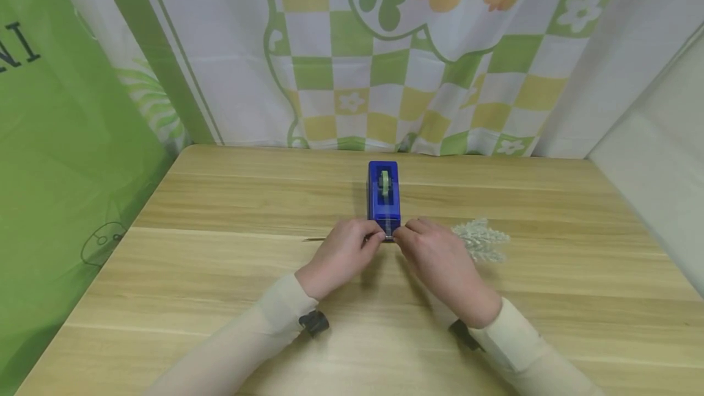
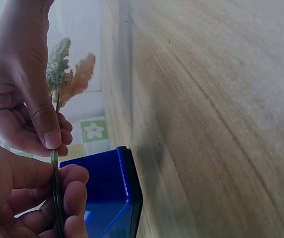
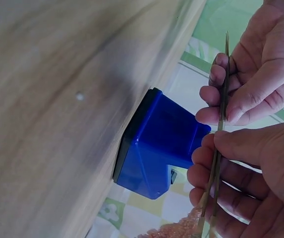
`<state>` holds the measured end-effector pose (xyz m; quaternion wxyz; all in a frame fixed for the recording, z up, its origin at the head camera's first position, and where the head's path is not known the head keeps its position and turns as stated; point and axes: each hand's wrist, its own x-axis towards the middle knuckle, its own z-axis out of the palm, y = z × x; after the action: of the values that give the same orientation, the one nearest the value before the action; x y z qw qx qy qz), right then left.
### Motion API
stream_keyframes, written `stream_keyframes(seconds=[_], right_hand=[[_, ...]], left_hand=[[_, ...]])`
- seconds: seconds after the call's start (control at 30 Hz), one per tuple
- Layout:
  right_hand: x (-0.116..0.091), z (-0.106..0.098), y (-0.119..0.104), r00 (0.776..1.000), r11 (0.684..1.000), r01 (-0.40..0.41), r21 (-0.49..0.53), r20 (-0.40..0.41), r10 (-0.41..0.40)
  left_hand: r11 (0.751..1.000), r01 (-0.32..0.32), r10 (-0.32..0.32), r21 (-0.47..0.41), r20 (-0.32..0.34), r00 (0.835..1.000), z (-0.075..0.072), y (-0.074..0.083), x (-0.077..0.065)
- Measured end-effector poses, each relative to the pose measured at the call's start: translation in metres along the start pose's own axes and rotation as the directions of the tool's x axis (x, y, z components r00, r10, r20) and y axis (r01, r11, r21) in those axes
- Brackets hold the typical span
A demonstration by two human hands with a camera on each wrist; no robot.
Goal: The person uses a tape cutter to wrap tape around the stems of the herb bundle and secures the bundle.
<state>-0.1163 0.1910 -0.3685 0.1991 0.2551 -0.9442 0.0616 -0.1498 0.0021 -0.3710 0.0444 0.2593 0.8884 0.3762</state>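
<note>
Near the middle of the table stands a blue tape dispenser [image 1: 374,203], its tape roll [image 1: 385,181] in the upper slot. At its front end, my left hand [image 1: 342,252] pinches thin stems [image 3: 225,87] between thumb and fingers. Close beside it, my right hand [image 1: 440,258] pinches the same stems, the two hands' fingertips nearly meeting. The sprigs end in a pale green fluffy head [image 2: 57,67] and a pinkish one [image 2: 80,78], beyond the right hand. Bare stem ends stick out past the left hand. Whether tape touches the stems, I cannot tell.
The wooden table [image 1: 220,274] reaches a patterned curtain [image 1: 352,66] at the back. Green cloth [image 1: 60,188] hangs at the left and a white sheet [image 1: 665,157] at the right. Dark straps [image 1: 314,322] sit at both wrists.
</note>
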Motion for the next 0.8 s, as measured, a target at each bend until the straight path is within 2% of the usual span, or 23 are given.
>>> stream_keyframes(seconds=[0.17,0.43,0.8], right_hand=[[0.0003,0.0012,0.0013,0.999,1.0,0.001,0.022,-0.033,0.0],[0.0022,0.0025,0.0029,1.0,0.998,-0.006,0.056,-0.018,0.007],[0.0052,0.0011,0.0015,0.997,0.989,-0.074,0.127,0.034,0.07]], left_hand=[[1.0,-0.013,0.013,0.025,0.007,1.0,0.0011,-0.0008,0.0008],[0.999,-0.01,0.01,0.032,-0.008,1.0,0.0017,-0.0009,0.0017],[0.998,-0.041,0.039,-0.036,-0.057,0.998,0.0012,-0.0035,0.0028]])
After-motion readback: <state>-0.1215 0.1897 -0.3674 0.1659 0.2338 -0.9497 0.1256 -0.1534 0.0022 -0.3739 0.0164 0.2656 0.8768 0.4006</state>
